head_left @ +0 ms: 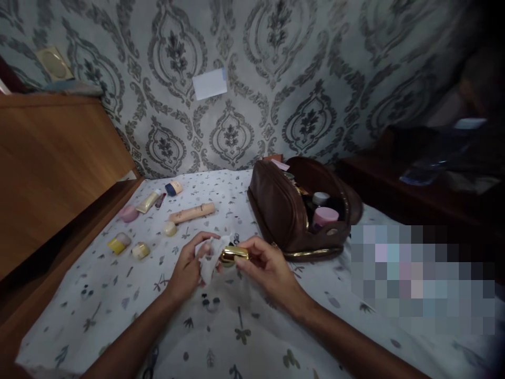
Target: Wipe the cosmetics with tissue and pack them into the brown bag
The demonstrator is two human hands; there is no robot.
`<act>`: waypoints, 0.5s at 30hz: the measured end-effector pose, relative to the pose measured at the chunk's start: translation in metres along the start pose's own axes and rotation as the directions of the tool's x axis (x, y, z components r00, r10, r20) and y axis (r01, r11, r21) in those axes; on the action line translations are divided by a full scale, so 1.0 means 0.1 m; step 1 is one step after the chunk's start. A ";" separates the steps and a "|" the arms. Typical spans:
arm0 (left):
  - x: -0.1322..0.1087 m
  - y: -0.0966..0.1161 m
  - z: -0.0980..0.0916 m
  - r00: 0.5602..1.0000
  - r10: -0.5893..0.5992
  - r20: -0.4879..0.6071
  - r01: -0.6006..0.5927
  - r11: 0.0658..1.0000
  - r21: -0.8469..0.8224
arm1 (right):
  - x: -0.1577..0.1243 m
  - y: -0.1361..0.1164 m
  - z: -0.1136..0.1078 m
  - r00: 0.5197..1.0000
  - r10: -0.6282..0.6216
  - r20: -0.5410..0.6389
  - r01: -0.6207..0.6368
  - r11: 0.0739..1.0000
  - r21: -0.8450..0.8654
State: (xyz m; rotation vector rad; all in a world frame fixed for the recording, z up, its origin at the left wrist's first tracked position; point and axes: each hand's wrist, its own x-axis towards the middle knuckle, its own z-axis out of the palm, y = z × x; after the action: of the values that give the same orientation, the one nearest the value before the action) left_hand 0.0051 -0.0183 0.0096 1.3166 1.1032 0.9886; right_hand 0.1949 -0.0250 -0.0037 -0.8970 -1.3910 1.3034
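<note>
My left hand [194, 264] is closed around a crumpled white tissue [211, 258]. Pinched in the fingers of my right hand [265, 263] is a small shiny gold cosmetic container [234, 254]; its left end meets the tissue. Both hands are close together above the patterned sheet [221, 326]. Just beyond my right hand stands a brown cosmetic bag [276, 205], unzipped, with a pink-lidded jar [325, 217] and a white-capped bottle [321, 198] inside. Left of my hands lie a peach tube [192, 212] and a small cream-coloured jar [169, 228].
Farther left lie a yellow-and-grey container [119, 242], a small pale jar [140, 250], a pink round item [128, 213], a beige tube [149, 201] and a navy-and-peach jar [173, 188]. A wooden panel [59, 173] borders the left. A clear bottle [434, 152] lies at right.
</note>
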 end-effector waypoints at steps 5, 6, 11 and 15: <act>0.00 -0.05 -0.02 0.992 0.126 -0.022 -0.122 0.984 0.130 | -0.02 0.01 0.02 0.976 0.134 0.172 -0.155 0.981 0.113; 0.00 -0.05 -0.01 0.989 0.145 -0.015 -0.142 0.982 0.120 | -0.02 0.03 0.02 0.972 0.152 0.181 -0.181 0.972 0.152; 0.06 -0.06 0.03 0.978 0.205 -0.041 -0.204 0.978 0.039 | -0.01 0.08 0.06 0.941 0.229 0.250 -0.293 0.920 0.259; 0.07 -0.06 -0.05 0.982 0.157 -0.100 -0.155 0.988 0.024 | 0.00 0.05 0.08 0.917 0.220 0.333 -0.290 0.940 0.179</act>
State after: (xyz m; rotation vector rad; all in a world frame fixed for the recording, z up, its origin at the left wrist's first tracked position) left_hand 0.0011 -0.0107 0.0033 1.3947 1.0986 1.1764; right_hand 0.1869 -0.0260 -0.0085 -0.7604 -1.3535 1.8285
